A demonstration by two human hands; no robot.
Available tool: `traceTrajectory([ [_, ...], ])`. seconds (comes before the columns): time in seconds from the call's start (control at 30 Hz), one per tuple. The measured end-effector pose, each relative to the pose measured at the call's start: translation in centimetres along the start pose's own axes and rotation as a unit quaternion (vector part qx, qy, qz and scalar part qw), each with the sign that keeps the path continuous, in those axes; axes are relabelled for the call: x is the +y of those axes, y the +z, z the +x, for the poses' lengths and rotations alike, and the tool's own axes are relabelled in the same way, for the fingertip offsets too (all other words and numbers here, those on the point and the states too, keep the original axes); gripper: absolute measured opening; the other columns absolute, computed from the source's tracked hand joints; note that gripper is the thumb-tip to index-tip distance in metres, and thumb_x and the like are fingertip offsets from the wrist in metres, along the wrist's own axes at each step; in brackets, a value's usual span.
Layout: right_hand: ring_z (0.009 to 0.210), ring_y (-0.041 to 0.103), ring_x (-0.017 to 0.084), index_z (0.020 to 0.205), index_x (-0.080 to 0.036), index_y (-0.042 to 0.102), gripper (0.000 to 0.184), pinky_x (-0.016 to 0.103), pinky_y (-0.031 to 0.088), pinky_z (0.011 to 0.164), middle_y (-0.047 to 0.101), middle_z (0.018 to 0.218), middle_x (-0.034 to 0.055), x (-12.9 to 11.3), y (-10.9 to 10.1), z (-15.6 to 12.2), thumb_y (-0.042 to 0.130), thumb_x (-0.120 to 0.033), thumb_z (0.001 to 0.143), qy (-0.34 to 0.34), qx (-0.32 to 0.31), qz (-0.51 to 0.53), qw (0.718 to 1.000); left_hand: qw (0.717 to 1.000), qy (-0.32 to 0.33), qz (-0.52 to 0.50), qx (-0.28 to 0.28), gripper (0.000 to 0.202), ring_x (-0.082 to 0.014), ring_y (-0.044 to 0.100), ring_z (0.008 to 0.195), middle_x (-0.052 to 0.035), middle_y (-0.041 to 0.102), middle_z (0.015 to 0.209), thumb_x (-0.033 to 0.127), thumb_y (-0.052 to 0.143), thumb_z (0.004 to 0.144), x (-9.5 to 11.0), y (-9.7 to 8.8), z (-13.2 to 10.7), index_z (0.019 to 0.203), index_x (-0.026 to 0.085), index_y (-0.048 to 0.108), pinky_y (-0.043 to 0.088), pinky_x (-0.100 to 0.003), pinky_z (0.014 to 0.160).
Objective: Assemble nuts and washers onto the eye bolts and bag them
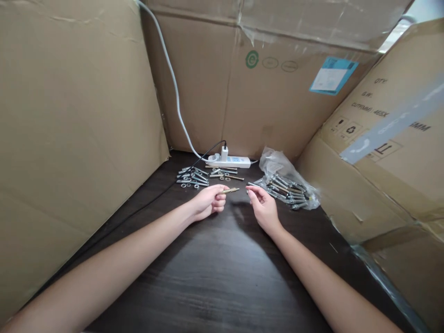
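My left hand [208, 203] is closed around a gold-coloured bolt [231, 190], whose tip points right toward my other hand. My right hand [265, 210] pinches a small metal piece [247, 191] between thumb and fingertips; it is too small to tell if it is a nut or a washer. A short gap separates the bolt's tip from that piece. Behind my left hand lie loose silver bolts [199, 177] with several washers and nuts [188, 186] among them. A clear plastic bag [275, 162] holding many bolts [286, 189] lies just beyond my right hand.
On the dark table [215, 268], a white power strip [239, 162] with a plugged-in charger [225, 152] stands at the back. A black cable [152, 200] runs across the left side. Cardboard boxes [194, 92] wall in the left, back and right.
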State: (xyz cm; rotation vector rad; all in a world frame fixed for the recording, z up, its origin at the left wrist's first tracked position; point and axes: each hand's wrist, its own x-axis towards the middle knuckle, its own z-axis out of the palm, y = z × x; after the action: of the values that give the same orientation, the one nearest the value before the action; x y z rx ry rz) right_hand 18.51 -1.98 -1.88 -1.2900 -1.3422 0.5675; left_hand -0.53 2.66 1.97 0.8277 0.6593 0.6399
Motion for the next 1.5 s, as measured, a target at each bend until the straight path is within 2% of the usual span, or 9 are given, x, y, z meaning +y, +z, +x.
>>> traceTrajectory([
  [0.2, 0.067, 0.052, 0.014, 0.100, -0.017, 0.065, 0.025, 0.028, 0.043, 0.060, 0.063, 0.089, 0.0067, -0.3, 0.3, 0.1, 0.054, -0.036, 0.087, -0.023, -0.049, -0.007, 0.998, 0.999, -0.027, -0.003, -0.037, 0.005, -0.0027, 0.024, 0.041, 0.0074, 0.027, 0.059, 0.016, 0.044, 0.087, -0.7, 0.0, 0.0, 0.088, 0.016, 0.049, 0.023, -0.015, 0.041],
  [0.4, 0.067, 0.053, 0.014, 0.098, -0.020, 0.066, 0.019, 0.027, 0.043, 0.059, 0.062, 0.091, 0.0059, -0.9, 0.2, -0.3, 0.054, -0.031, 0.088, -0.067, -0.079, -0.028, 0.994, 0.999, -0.034, -0.001, -0.040, 0.004, -0.0031, 0.023, 0.042, 0.0076, 0.025, 0.059, 0.017, 0.045, 0.086, -0.5, -0.2, 0.1, 0.086, 0.017, 0.049, 0.025, -0.015, 0.041],
  [0.6, 0.065, 0.054, 0.014, 0.096, -0.019, 0.064, 0.020, 0.026, 0.043, 0.059, 0.063, 0.082, 0.0042, -0.9, 0.3, -0.5, 0.056, -0.035, 0.087, -0.037, -0.092, -0.022, 0.995, 0.997, -0.051, 0.001, -0.052, 0.003, -0.0038, 0.024, 0.043, 0.0075, 0.024, 0.059, 0.016, 0.045, 0.085, -0.4, -0.6, 0.1, 0.086, 0.017, 0.048, 0.026, -0.016, 0.042],
  [0.77, 0.058, 0.052, 0.013, 0.083, -0.017, 0.063, 0.026, 0.024, 0.040, 0.055, 0.061, 0.068, 0.0013, -1.4, 0.2, -0.5, 0.054, -0.041, 0.087, 0.010, -0.110, -0.013, 0.994, 0.997, -0.050, 0.007, -0.064, 0.004, -0.0039, 0.024, 0.044, 0.0070, 0.025, 0.060, 0.016, 0.044, 0.086, -0.5, -0.6, 0.1, 0.086, 0.017, 0.049, 0.027, -0.016, 0.042],
  [0.9, 0.055, 0.051, 0.013, 0.067, -0.017, 0.060, 0.042, 0.025, 0.040, 0.055, 0.060, 0.060, 0.0015, -1.3, 0.1, -0.4, 0.043, -0.047, 0.092, 0.019, -0.125, -0.025, 0.992, 0.996, -0.052, 0.008, -0.068, 0.006, -0.0037, 0.022, 0.043, 0.0072, 0.025, 0.059, 0.015, 0.043, 0.086, -0.3, -0.4, 0.0, 0.084, 0.016, 0.048, 0.026, -0.015, 0.041],
  [1.03, 0.055, 0.054, 0.014, 0.066, -0.017, 0.060, 0.051, 0.027, 0.042, 0.056, 0.060, 0.060, 0.0033, -0.8, 0.1, -0.4, 0.034, -0.050, 0.094, 0.035, -0.127, -0.008, 0.991, 0.996, -0.053, 0.006, -0.068, 0.005, -0.0039, 0.024, 0.043, 0.0073, 0.025, 0.059, 0.014, 0.044, 0.085, -0.2, -0.3, 0.0, 0.085, 0.017, 0.049, 0.027, -0.015, 0.041],
  [1.13, 0.056, 0.052, 0.013, 0.078, -0.018, 0.060, 0.040, 0.026, 0.042, 0.056, 0.058, 0.064, 0.0017, -0.9, -0.2, -0.5, 0.036, -0.045, 0.094, 0.015, -0.120, -0.009, 0.993, 0.996, -0.053, 0.003, -0.076, 0.005, -0.0039, 0.024, 0.042, 0.0074, 0.024, 0.058, 0.015, 0.045, 0.085, -0.2, -0.4, -0.1, 0.085, 0.017, 0.049, 0.028, -0.015, 0.041],
  [1.27, 0.064, 0.052, 0.014, 0.093, -0.019, 0.058, 0.018, 0.026, 0.043, 0.059, 0.057, 0.078, 0.0020, -1.8, -0.3, -0.8, 0.050, -0.034, 0.087, -0.043, -0.134, -0.028, 0.990, 0.995, -0.050, -0.001, -0.088, 0.005, -0.0038, 0.025, 0.042, 0.0073, 0.024, 0.058, 0.015, 0.046, 0.084, -0.3, -0.7, 0.0, 0.085, 0.017, 0.050, 0.028, -0.015, 0.042],
  [1.5, 0.060, 0.048, 0.013, 0.087, -0.019, 0.056, 0.014, 0.025, 0.038, 0.056, 0.054, 0.070, -0.0004, -2.2, -0.3, -1.0, 0.052, -0.032, 0.086, -0.059, -0.138, -0.058, 0.987, 0.995, -0.048, 0.005, -0.086, 0.004, -0.0039, 0.025, 0.042, 0.0072, 0.024, 0.059, 0.015, 0.045, 0.085, -0.3, -0.7, 0.1, 0.085, 0.017, 0.049, 0.028, -0.015, 0.041],
])
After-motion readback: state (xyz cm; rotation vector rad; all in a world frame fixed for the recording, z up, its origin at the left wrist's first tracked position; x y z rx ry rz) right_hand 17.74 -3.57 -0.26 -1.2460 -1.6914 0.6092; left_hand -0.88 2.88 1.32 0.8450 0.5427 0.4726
